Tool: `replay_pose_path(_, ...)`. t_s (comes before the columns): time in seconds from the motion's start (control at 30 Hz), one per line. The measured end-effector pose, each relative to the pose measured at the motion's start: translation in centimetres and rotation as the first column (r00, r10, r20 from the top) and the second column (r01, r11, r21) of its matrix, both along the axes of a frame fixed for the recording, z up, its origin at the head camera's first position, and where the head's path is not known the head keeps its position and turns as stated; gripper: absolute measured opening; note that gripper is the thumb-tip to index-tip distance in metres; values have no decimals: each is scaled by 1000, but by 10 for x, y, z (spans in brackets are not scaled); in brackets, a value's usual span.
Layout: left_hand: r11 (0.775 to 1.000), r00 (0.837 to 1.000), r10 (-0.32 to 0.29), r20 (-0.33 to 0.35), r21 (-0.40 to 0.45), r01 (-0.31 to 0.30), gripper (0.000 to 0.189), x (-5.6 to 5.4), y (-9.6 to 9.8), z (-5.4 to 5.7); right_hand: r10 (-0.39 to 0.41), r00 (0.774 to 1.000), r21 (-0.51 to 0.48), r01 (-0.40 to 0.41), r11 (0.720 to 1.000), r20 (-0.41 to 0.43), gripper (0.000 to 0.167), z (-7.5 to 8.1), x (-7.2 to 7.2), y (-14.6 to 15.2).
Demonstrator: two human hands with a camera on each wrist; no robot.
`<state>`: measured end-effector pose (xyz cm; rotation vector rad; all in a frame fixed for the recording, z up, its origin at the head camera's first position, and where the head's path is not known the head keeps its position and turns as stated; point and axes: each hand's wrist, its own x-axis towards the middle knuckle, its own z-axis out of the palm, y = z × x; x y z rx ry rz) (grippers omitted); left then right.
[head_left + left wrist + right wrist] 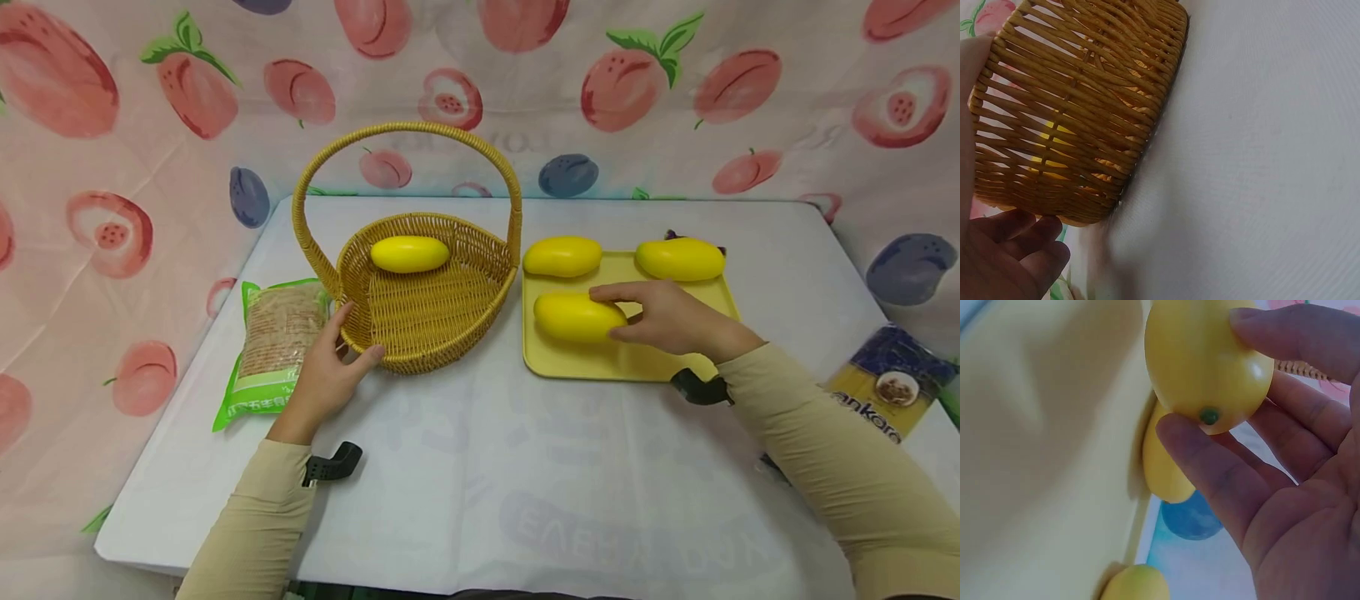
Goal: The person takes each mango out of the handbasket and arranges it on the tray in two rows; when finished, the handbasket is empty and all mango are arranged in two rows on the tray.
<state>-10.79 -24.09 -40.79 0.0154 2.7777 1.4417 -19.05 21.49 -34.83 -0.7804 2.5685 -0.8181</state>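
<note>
A yellow mango [573, 317] is pinched at its right end between the thumb and fingers of my right hand [667, 317], over the yellow tray [573, 362]. Its small green stem spot faces the right wrist camera. Two more mangoes, one left [562, 256] and one right [681, 259], lie along the tray's back edge. My left hand [324, 375] grips the front left rim of a woven basket [427, 312] with a tall arched handle. Inside the basket, near its back wall, lies another mango [410, 253].
Left of the basket lies a green and clear bag [281, 333] of brown contents, partly behind my left hand. A blue and gold packet [892, 383] is at the right edge, partly behind my right sleeve. A small dark item [671, 235] shows behind the right mango.
</note>
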Motion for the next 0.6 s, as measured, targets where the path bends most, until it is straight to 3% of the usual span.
replay_pose_path(0.6, 1000, 1000, 5, -3, -9, -5, 86, 0, 0, -1, 18, 997, -34, -15, 999, 80, 53, -22, 7, -4)
